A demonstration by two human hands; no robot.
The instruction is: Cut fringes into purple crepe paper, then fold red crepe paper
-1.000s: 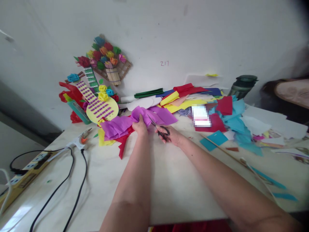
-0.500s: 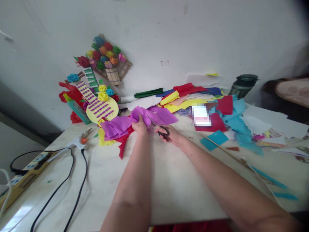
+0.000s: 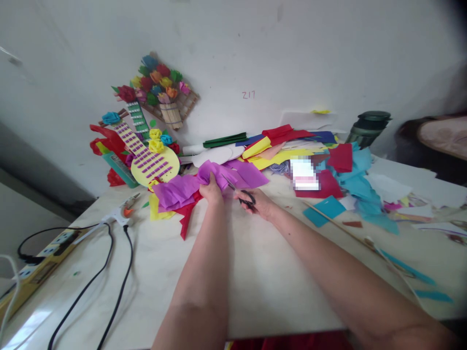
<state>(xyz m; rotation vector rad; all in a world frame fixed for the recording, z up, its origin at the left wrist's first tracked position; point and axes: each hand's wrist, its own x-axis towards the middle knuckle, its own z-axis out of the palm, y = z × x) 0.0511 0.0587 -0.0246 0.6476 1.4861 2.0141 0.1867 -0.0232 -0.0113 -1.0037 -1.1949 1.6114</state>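
One pair of scissors (image 3: 233,187) at purple paper (image 3: 178,192)

Head view: centrally, the left hand (image 3: 211,190) pinches bunched purple paper, fingers closed; toward four o'clock, the right hand (image 3: 260,206) curls round the scissors' handles, blades over the paper. Toward ten o'clock, one stick-walled holder (image 3: 170,115) contains about a dozen paper flowers (image 3: 156,77); toward two, one lidded bottle (image 3: 368,131), contents hidden.

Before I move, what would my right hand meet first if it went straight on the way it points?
Probably the purple paper: your right hand points the scissors toward it, though whether their tips touch it is unclear.
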